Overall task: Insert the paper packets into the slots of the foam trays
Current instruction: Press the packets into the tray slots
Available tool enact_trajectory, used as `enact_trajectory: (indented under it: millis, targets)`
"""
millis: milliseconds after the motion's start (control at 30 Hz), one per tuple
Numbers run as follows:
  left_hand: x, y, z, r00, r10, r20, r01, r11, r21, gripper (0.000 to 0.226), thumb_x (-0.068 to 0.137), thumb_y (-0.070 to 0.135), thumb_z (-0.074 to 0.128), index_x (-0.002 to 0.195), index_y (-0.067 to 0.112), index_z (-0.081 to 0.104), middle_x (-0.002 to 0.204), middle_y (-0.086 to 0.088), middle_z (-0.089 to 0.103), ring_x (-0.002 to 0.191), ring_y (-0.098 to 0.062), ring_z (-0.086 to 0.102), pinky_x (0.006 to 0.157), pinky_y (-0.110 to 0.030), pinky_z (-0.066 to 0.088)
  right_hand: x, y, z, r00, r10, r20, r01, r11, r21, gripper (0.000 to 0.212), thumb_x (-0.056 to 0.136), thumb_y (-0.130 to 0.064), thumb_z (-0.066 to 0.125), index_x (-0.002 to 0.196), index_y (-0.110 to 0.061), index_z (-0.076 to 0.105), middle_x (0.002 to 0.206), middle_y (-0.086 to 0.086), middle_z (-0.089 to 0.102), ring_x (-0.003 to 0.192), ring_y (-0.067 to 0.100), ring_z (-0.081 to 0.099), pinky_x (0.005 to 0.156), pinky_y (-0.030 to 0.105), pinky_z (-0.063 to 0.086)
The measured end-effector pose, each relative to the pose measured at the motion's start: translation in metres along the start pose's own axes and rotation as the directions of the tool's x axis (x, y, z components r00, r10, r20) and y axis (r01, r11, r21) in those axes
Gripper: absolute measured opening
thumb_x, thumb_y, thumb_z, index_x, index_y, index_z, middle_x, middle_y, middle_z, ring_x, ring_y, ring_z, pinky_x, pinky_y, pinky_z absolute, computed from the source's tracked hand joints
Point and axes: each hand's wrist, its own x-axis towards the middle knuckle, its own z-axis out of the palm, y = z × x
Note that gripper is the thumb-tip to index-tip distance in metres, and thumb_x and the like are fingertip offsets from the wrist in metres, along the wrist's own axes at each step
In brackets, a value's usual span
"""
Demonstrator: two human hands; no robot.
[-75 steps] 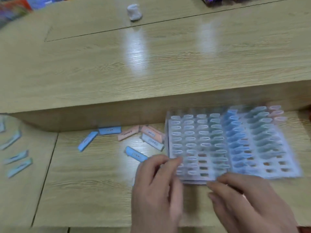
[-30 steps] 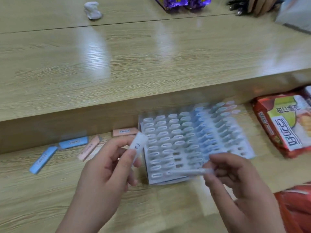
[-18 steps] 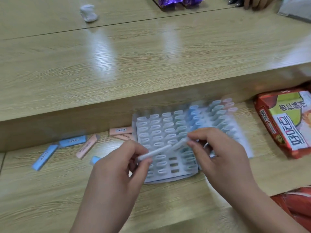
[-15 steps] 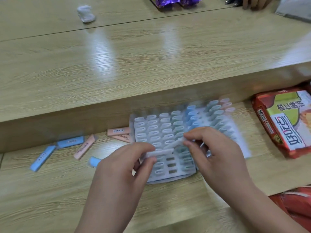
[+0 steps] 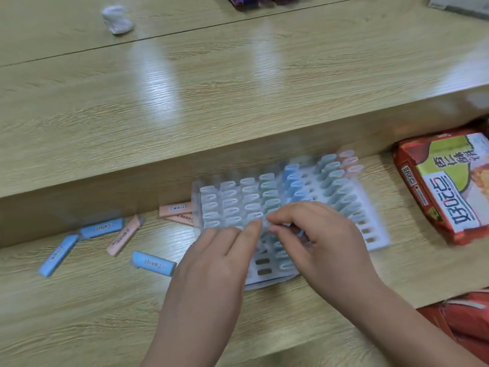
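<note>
Two white foam trays (image 5: 375,234) lie side by side on the lower wooden shelf, most slots filled with folded white, blue and pink packets. My left hand (image 5: 217,263) and my right hand (image 5: 317,242) meet over the left tray. Their fingertips pinch a white paper packet (image 5: 263,223) between them, folded small just above the tray's middle rows. A few empty dark slots (image 5: 262,266) show near the front edge. Loose blue packets (image 5: 153,263) and pink packets (image 5: 123,235) lie on the shelf to the left.
A raised wooden counter (image 5: 238,102) runs behind the trays, with a crumpled white wad (image 5: 117,19) on it. A red and green snack bag (image 5: 447,186) lies to the right. Another red bag (image 5: 460,324) sits at the lower right corner.
The two hands drew together over the left tray. The long white packet stretched between them is now bent short between the fingertips.
</note>
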Motion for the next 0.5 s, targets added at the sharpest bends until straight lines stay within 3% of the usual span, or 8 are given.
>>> enact_trajectory:
  millis: [133, 200, 500]
  targets:
    - [0.004, 0.001, 0.000, 0.999, 0.035, -0.025, -0.034, 0.999, 0.039, 0.038, 0.066, 0.003, 0.087, 0.091, 0.017, 0.061, 0.071, 0.007, 0.055, 0.069, -0.020, 0.045, 0.055, -0.029, 0.036, -0.001, -0.001, 0.002, 1.000, -0.024, 0.013, 0.024, 0.999, -0.022, 0.010, 0.089, -0.025, 0.069, 0.098, -0.028, 0.072, 0.094, -0.017, 0.069, 0.086, 0.008, 0.063, 0.068, 0.031, 0.052]
    - [0.005, -0.001, 0.001, 0.997, 0.054, -0.058, -0.052, 0.998, 0.035, 0.032, 0.067, -0.001, 0.086, 0.079, 0.015, 0.062, 0.069, 0.005, 0.055, 0.067, -0.022, 0.046, 0.054, -0.033, 0.040, -0.001, -0.001, 0.003, 0.999, -0.046, 0.014, 0.046, 0.998, -0.039, 0.009, 0.090, -0.025, 0.068, 0.098, -0.027, 0.073, 0.095, -0.016, 0.069, 0.087, 0.012, 0.065, 0.067, 0.034, 0.053]
    - [0.001, -0.009, 0.014, 0.965, 0.168, -0.202, -0.175, 0.984, -0.019, 0.020, 0.075, -0.004, 0.081, 0.091, 0.007, 0.074, 0.083, 0.000, 0.068, 0.071, -0.025, 0.057, 0.060, -0.037, 0.050, 0.000, 0.003, 0.002, 0.993, -0.117, -0.001, 0.116, 0.986, -0.117, 0.013, 0.090, -0.018, 0.066, 0.098, -0.022, 0.075, 0.096, -0.011, 0.071, 0.083, 0.018, 0.066, 0.060, 0.035, 0.053]
